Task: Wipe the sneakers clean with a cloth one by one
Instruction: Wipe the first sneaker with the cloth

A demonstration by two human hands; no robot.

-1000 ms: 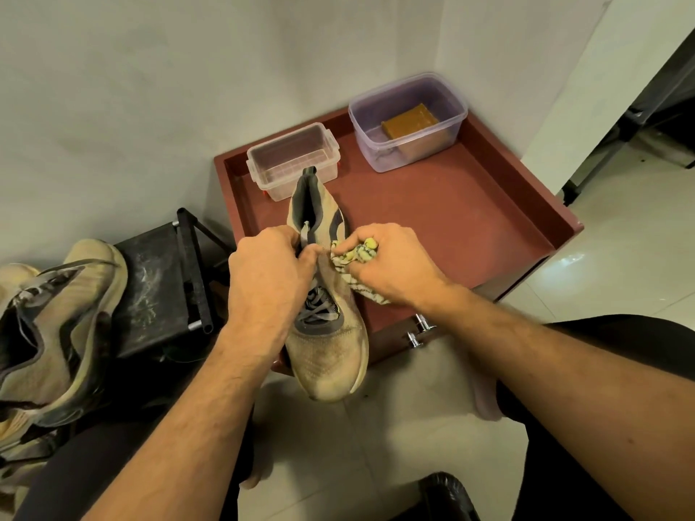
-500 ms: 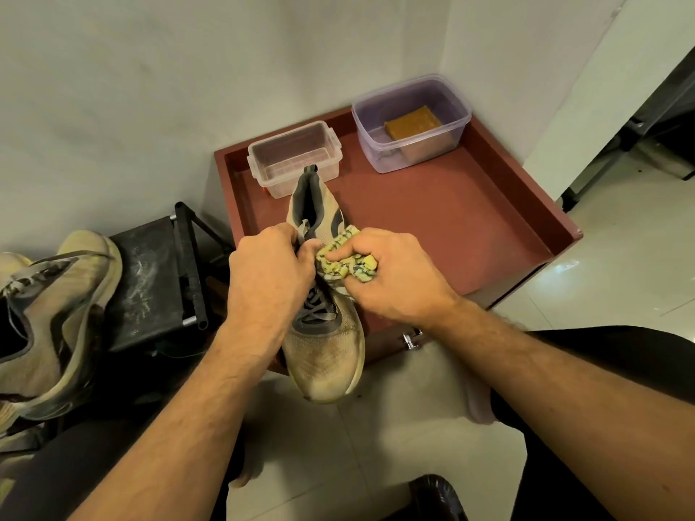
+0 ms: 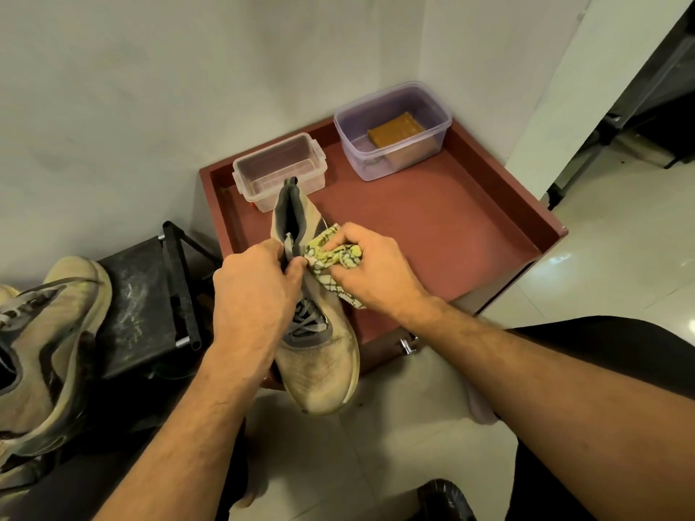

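Wiping step on first tan sneaker (image 3: 319, 355), held over the red bench's (image 3: 432, 227) near edge: left hand (image 3: 255, 295) grips its tongue, right hand (image 3: 372, 268) clutches the bunched yellow-patterned cloth (image 3: 331, 255) against its right collar; next, likely rubbing toward the toe.

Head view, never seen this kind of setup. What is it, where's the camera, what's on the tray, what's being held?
There is no robot here: a person works with two bare hands, and one wide-angle camera worn on the head looks forward and down at them, so the arms enter from the bottom of the picture.

The left hand grips a dirty beige sneaker near its tongue, toe pointing toward the camera. The right hand holds a bunched yellow patterned cloth against the sneaker's side, near the collar.

Behind them is a red tray with raised edges. On it stand a small clear box and a purple tub with a brown block inside. More worn sneakers wait at the left, beside a black stand.
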